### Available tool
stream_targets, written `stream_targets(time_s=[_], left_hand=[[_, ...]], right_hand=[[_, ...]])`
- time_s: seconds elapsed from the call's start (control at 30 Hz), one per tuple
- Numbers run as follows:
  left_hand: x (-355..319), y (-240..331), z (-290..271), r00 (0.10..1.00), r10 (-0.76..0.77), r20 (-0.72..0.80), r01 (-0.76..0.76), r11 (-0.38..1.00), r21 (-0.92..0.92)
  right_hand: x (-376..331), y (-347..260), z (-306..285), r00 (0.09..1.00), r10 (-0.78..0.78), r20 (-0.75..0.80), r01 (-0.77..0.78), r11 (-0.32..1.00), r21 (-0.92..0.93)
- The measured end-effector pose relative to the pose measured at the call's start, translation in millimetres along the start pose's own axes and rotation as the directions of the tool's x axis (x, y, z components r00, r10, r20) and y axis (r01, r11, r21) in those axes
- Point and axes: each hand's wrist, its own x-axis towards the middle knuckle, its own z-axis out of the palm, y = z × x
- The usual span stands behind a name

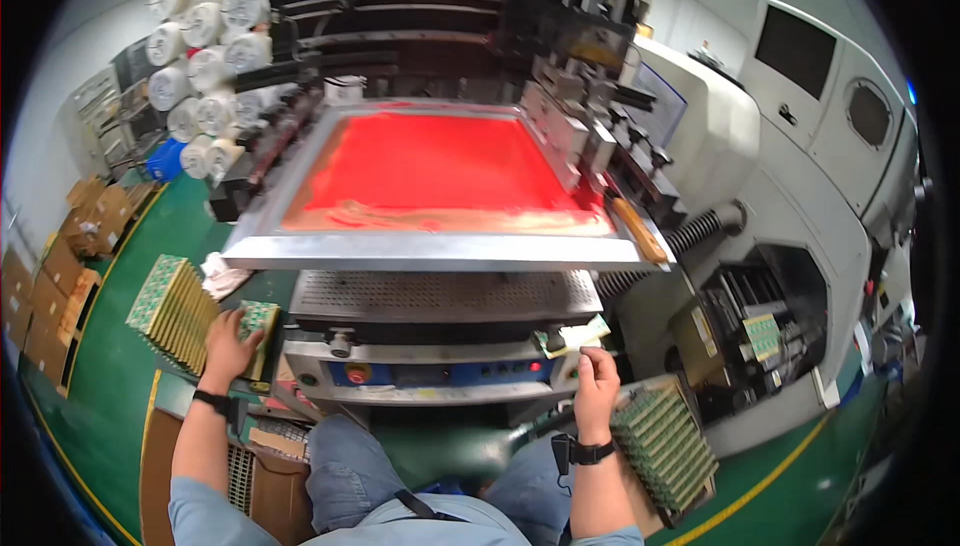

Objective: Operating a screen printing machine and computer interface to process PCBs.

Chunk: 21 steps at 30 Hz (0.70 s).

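Observation:
My left hand (pixel 230 351) is at the left edge of a small stack of green circuit boards (pixel 260 318), fingers apart, with the fingertips over the top board. Just left of it stand several rows of green boards with yellowish edges (pixel 172 311). My right hand (pixel 597 386) is raised at the right front corner of the printing machine. Its closed fingers meet the lower edge of a pale green-and-white circuit board (pixel 578 335), partly washed out by glare. Below that hand, a rack of upright green boards (pixel 665 446) leans by my right forearm.
Ahead, a metal-framed printing screen (pixel 450 253) carries red ink (pixel 440 161). A wooden-handled spatula (pixel 637 229) lies on its right side. Under the screen is a perforated metal bed (pixel 450 294), above a blue control panel (pixel 440 374). A light-coloured machine (pixel 800 166) stands right; cartons (pixel 95 216) sit far left.

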Motion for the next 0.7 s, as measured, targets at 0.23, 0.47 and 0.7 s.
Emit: stream_targets(time_s=[0.23,0.47,0.7], left_hand=[[-29.3,-4.1,29.1,0.987,-0.161,0.022,0.161,0.987,0.014],[-20.8,-7.4,45.2,0.987,-0.159,0.011,0.158,0.986,0.055],[-20.7,-11.2,43.2,0.986,-0.165,0.013,0.163,0.983,0.086]], right_hand=[[-45.3,139.4,-15.8,0.751,0.658,-0.049,-0.642,0.746,0.176],[-45.8,156.3,2.5,0.846,0.530,-0.063,-0.519,0.844,0.133],[-28.6,110.8,14.6,0.778,0.611,0.146,-0.620,0.710,0.332]])
